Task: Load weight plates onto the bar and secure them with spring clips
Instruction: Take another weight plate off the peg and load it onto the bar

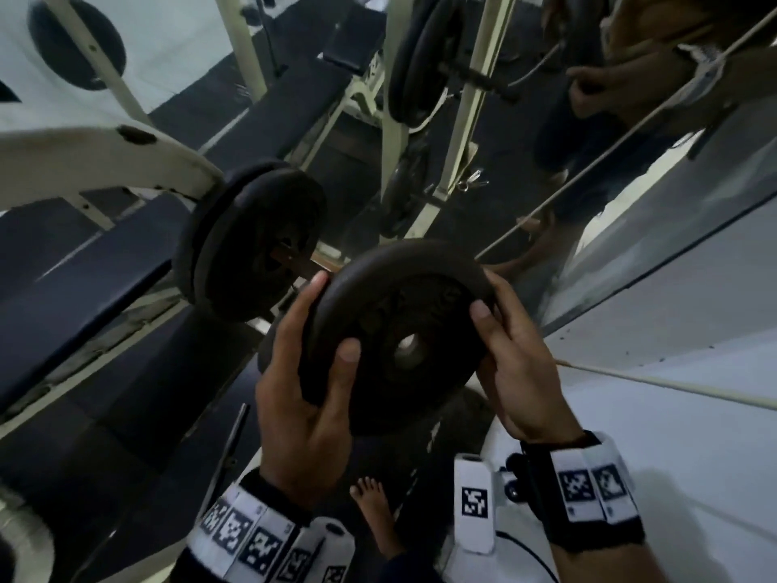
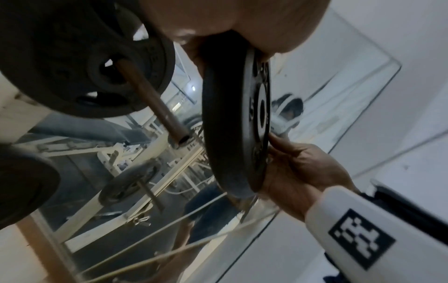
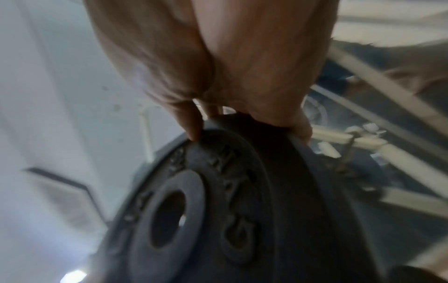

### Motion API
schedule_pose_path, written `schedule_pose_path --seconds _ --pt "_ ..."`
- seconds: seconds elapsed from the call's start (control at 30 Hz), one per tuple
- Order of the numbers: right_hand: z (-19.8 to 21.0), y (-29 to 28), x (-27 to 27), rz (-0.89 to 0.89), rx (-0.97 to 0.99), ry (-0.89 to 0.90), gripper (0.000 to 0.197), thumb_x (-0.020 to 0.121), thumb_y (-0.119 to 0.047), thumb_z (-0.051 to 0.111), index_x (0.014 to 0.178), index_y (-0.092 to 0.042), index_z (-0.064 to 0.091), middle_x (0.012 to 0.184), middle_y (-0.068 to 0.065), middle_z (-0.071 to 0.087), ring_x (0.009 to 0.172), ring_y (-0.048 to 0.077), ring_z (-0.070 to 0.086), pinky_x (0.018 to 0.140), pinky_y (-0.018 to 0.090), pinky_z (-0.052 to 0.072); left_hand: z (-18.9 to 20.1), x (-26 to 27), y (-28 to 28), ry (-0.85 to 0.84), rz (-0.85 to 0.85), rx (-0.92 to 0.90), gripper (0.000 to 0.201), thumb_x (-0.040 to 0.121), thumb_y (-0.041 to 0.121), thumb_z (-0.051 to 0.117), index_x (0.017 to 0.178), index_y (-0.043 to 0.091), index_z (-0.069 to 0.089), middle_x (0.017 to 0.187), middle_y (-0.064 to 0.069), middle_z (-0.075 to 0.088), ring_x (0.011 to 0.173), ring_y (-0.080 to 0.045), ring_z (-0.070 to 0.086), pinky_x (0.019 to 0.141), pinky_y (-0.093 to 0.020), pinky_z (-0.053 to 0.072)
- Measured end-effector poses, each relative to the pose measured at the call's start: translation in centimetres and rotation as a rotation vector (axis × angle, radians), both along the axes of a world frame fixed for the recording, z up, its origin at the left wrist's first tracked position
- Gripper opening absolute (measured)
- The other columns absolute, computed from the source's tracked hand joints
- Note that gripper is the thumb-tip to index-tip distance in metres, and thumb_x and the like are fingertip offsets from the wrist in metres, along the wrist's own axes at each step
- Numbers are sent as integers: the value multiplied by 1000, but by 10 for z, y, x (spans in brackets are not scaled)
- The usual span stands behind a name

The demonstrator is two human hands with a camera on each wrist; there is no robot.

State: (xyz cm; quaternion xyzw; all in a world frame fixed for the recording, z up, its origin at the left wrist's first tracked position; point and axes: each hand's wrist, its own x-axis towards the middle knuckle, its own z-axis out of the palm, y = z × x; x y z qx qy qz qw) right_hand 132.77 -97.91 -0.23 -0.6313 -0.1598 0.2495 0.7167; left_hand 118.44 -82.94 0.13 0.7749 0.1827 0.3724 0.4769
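Observation:
I hold a black iron weight plate (image 1: 399, 330) upright in both hands, its centre hole facing me. My left hand (image 1: 323, 330) grips its left rim, thumb on the near face. My right hand (image 1: 490, 294) grips the right rim the same way. The plate (image 2: 225, 122) hangs just past the open end of the rusty bar (image 2: 155, 103), a short gap apart and not threaded on. Two black plates (image 1: 252, 241) sit on the bar against the rack. In the right wrist view my fingers (image 3: 191, 124) curl over the plate's (image 3: 218, 210) edge.
A dark padded bench (image 1: 84, 263) and cream rack frame (image 1: 126, 157) stand to the left. A wall mirror (image 1: 546, 119) and white wall (image 1: 672, 330) close the right side. A bare foot (image 1: 374, 511) is on the floor below. Another dark plate (image 2: 24, 187) sits low left.

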Motion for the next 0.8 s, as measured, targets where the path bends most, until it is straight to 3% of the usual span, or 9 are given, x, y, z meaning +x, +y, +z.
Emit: schedule_pose_path --seconds 0.1,0.2,0.4,0.5,0.6,0.63,0.73,0.8 --pt "37 21 -9 76 -34 -262 37 107 -24 49 144 -28 54 140 -11 64 136 8 56 118 37 44 28 -18 11 -130 125 -36 51 98 11 57 148 17 46 146 21 55 138 -2 53 111 -20 43" --pt "66 52 -27 89 -18 -501 41 105 -18 50 146 -18 54 141 -14 63 134 1 56 112 21 45 52 -43 24 -244 271 -72 47 98 11 56 143 23 52 141 23 60 136 -7 57 110 -21 44" --pt "104 121 -88 126 156 -731 37 105 -21 49 142 -17 57 136 -15 62 127 -8 58 104 12 44 90 -113 44 -454 521 -124 48 98 24 56 144 12 54 145 -4 63 137 -23 58 110 -39 48" --pt "122 149 -124 223 257 -752 38 106 -26 48 141 -15 58 138 -8 64 131 0 58 109 17 44 109 -152 47 -517 646 -85 44 96 25 55 140 23 57 140 8 66 134 -17 60 107 -34 49" --pt "142 172 -158 341 350 -788 38 106 -22 51 140 -9 59 138 -2 64 132 2 58 112 14 41 123 -192 46 -581 775 -17 43 98 16 56 140 25 57 142 4 65 133 -19 61 104 -29 50" --pt "147 179 -170 385 378 -796 39 105 -23 50 140 -8 59 138 2 65 134 5 57 114 18 41 128 -204 45 -588 830 23 44 98 12 56 141 22 56 141 6 66 133 -16 61 103 -23 50" --pt "161 200 -209 521 471 -777 44 104 -34 50 142 -12 60 140 6 65 137 21 57 116 46 45 141 -242 37 -650 984 100 45 95 11 59 140 17 57 138 8 67 130 -12 62 101 -18 48" --pt "169 211 -240 611 540 -746 44 104 -37 49 142 -18 59 141 0 65 137 17 58 114 43 48 147 -268 28 -678 1092 162 47 94 16 57 141 14 57 138 1 68 131 -17 62 104 -23 48"
